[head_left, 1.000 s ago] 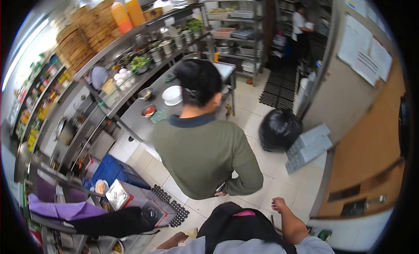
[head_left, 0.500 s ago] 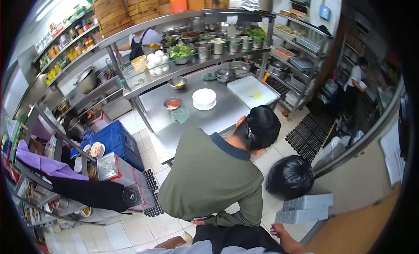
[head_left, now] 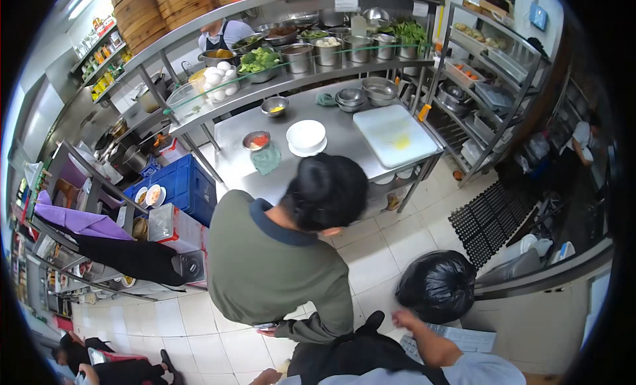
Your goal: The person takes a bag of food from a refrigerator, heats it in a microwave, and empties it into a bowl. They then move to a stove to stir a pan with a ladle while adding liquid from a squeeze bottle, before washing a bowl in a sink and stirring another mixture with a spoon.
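Observation:
My right hand (head_left: 407, 321) is held out near a tied black garbage bag (head_left: 437, 286), its fingers loosely bent and slightly apart with nothing seen in them. Grey-white stacked trays (head_left: 464, 337) lie below that hand and partly behind my forearm. At the bottom edge my left hand (head_left: 267, 377) is mostly cut off, its fingers curled by a small pale thing (head_left: 284, 367) that I cannot make out. Just ahead stands a person in a green jacket (head_left: 271, 266), leaning forward, with a phone-like object (head_left: 266, 327) in one hand.
A steel worktable (head_left: 232, 130) bears white plates (head_left: 306, 137), small bowls and a white cutting board (head_left: 396, 137). Left are a blue crate (head_left: 179, 186) and a shelf rack. Black mats (head_left: 493, 223) cover tiles at right. Another person (head_left: 99, 365) is at lower left.
My view has turned and moved forward. The person in green now appears further left and more upright. My right hand has come closer to the black bag, and someone at lower left has come into view.

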A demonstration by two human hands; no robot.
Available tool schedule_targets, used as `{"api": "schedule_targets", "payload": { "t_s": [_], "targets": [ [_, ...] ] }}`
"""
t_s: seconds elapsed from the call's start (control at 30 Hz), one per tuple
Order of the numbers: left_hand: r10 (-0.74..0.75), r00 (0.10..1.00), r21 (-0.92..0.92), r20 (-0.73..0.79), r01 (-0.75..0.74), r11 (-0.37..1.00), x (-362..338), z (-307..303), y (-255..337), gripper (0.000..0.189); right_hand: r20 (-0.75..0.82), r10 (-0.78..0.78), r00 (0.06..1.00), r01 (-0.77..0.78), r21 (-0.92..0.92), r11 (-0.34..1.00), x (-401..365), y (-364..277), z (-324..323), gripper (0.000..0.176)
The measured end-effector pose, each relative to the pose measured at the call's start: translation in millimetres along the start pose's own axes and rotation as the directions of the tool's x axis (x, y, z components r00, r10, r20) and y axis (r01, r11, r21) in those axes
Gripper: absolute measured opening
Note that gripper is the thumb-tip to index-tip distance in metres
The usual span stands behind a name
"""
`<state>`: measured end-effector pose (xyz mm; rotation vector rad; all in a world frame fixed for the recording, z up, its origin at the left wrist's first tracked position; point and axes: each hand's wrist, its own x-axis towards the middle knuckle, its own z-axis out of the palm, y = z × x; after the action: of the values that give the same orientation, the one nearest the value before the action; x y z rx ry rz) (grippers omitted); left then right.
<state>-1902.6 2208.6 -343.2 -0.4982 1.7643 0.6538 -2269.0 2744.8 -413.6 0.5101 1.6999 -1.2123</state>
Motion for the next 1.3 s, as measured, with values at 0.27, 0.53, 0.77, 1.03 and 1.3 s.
{"api": "schedule_targets", "payload": {
  "t_s": [0.27,0.53,0.77,1.03,1.3],
  "targets": [
    [0.023,0.998,-0.054,-0.059,-0.026,0.998,1,53,124,0.05,0.056,-0.246,0.968,0.247,-0.02,0.969,-1,-217,-61,0.017],
    [0.088,0.985,-0.067,-0.151,-0.099,0.993,52,50,238,0.048,0.404,-0.437,0.804,0.533,-0.814,0.229,81,-207,-162,0.039],
    [0.157,0.984,0.044,-0.082,-0.154,0.987,127,17,320,0.046,0.217,-0.158,0.963,0.259,-0.608,0.75,84,-154,-291,0.01],
    [0.071,0.988,-0.187,-0.135,-0.095,0.978,86,-11,398,0.045,0.049,-0.184,0.982,0.19,-0.27,0.944,83,-297,-328,0.024],
    [-0.248,0.936,-0.625,-0.25,0.039,0.779,119,30,454,0.054,0.111,-0.862,0.495,0.793,-0.462,0.397,108,-630,-247,0.024]
  ]
}}
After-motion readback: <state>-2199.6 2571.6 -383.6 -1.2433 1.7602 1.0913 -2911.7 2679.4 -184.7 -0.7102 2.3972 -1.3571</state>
